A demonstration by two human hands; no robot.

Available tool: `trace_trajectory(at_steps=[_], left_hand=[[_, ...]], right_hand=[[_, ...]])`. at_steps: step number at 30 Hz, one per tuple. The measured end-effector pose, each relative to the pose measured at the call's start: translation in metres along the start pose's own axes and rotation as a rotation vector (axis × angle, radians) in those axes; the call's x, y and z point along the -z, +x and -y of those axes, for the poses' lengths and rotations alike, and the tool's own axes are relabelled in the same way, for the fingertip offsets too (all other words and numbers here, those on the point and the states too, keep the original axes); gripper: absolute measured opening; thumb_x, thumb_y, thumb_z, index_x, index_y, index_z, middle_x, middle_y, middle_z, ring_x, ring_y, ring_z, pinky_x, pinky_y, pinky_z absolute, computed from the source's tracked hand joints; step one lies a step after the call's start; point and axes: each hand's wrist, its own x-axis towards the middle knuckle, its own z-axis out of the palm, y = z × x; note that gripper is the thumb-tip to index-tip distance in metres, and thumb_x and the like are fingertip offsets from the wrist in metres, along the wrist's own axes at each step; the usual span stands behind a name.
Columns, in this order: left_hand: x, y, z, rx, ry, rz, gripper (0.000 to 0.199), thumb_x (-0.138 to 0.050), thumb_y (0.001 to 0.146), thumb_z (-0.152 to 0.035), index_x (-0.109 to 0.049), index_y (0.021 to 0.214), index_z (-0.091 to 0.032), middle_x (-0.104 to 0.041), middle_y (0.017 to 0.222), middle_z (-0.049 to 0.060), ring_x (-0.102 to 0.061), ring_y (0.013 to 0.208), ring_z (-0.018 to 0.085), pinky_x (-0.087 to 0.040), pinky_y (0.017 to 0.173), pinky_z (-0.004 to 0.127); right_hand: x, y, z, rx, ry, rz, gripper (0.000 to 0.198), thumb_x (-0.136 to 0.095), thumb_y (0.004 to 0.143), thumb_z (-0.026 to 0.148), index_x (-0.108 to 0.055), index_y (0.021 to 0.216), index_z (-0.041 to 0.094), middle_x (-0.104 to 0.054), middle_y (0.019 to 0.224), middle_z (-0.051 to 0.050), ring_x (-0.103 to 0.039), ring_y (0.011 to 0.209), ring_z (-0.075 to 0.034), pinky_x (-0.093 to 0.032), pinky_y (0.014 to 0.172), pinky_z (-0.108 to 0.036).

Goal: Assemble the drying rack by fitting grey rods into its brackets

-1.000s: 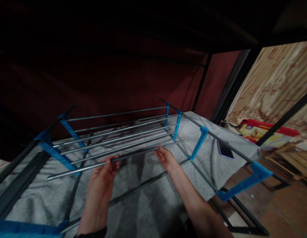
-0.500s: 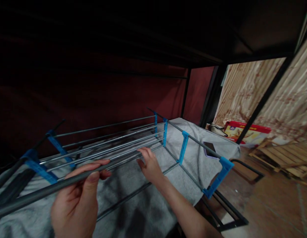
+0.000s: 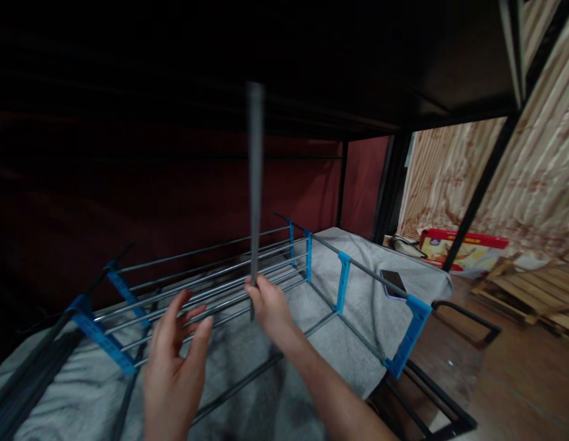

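A grey metal tube (image 3: pixel 255 177) stands nearly upright, its top slightly blurred. Near its lower end my right hand (image 3: pixel 269 301) is closed around it. My left hand (image 3: pixel 177 355) is open and holds nothing, its fingers spread in front of the rack's bars. Behind both hands lies a partly assembled rack of thin metal bars (image 3: pixel 211 272) and blue plastic brackets (image 3: pixel 343 283). Long tubes run along its right side and low across the front.
The rack rests on a grey blanket (image 3: pixel 357 254) on a bunk bed. A phone (image 3: pixel 393 284) lies on the blanket at right. Dark tubes (image 3: pixel 40 367) lie at left. A red and yellow box (image 3: pixel 463 251) and wooden slats (image 3: pixel 532 288) are beyond the bed. The upper bunk hangs overhead.
The tube has passed from my left hand to my right and swung from slanting to nearly upright. My left hand has let go and opened; my right hand has closed.
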Motion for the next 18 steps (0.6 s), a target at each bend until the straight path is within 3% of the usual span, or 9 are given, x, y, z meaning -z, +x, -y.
trace_trajectory(at_steps=[4, 8, 11, 14, 18], left_hand=[[-0.005, 0.004, 0.047, -0.145, 0.251, 0.073, 0.058, -0.054, 0.09, -0.05, -0.044, 0.142, -0.027, -0.057, 0.135, 0.009, -0.059, 0.118, 0.026, -0.047, 0.103, 0.045], [-0.019, -0.002, 0.084, -0.227, 0.371, 0.211, 0.054, -0.05, 0.093, -0.039, -0.041, 0.144, -0.022, -0.059, 0.134, 0.012, -0.056, 0.122, 0.027, -0.045, 0.104, 0.047], [-0.028, -0.012, 0.094, -0.232, 0.489, 0.286, 0.048, -0.044, 0.094, -0.022, -0.044, 0.142, -0.024, -0.065, 0.125, 0.01, -0.06, 0.113, 0.026, -0.046, 0.1, 0.047], [-0.028, -0.02, 0.094, -0.174, 0.569, 0.393, 0.057, -0.035, 0.09, -0.006, -0.042, 0.143, -0.024, -0.066, 0.122, 0.009, -0.062, 0.109, 0.022, -0.047, 0.097, 0.039], [-0.018, -0.023, 0.094, -0.092, 0.728, 0.447, 0.057, -0.036, 0.086, 0.0, -0.047, 0.137, -0.024, -0.066, 0.117, 0.007, -0.061, 0.106, 0.019, -0.045, 0.094, 0.032]], right_hand=[[0.002, 0.011, -0.006, -0.11, 0.422, -0.072, 0.016, -0.059, 0.086, 0.037, -0.062, 0.095, 0.023, -0.072, 0.086, -0.001, -0.065, 0.081, -0.018, -0.049, 0.074, -0.03], [-0.005, 0.009, -0.007, -0.235, 0.776, -0.007, 0.028, -0.071, 0.074, 0.042, -0.061, 0.09, 0.022, -0.073, 0.084, -0.003, -0.067, 0.082, -0.018, -0.053, 0.073, -0.03], [-0.007, 0.0, -0.007, -0.305, 0.838, 0.061, 0.032, -0.077, 0.07, 0.042, -0.063, 0.09, 0.021, -0.074, 0.086, -0.004, -0.068, 0.08, -0.016, -0.055, 0.075, -0.03], [-0.009, -0.008, -0.011, -0.362, 0.832, 0.078, 0.033, -0.079, 0.069, 0.039, -0.063, 0.09, 0.02, -0.075, 0.088, -0.004, -0.068, 0.08, -0.015, -0.055, 0.074, -0.028], [-0.005, -0.009, -0.021, -0.427, 0.843, 0.019, 0.028, -0.078, 0.072, 0.034, -0.064, 0.092, 0.019, -0.075, 0.085, -0.003, -0.069, 0.078, -0.014, -0.056, 0.075, -0.027]])
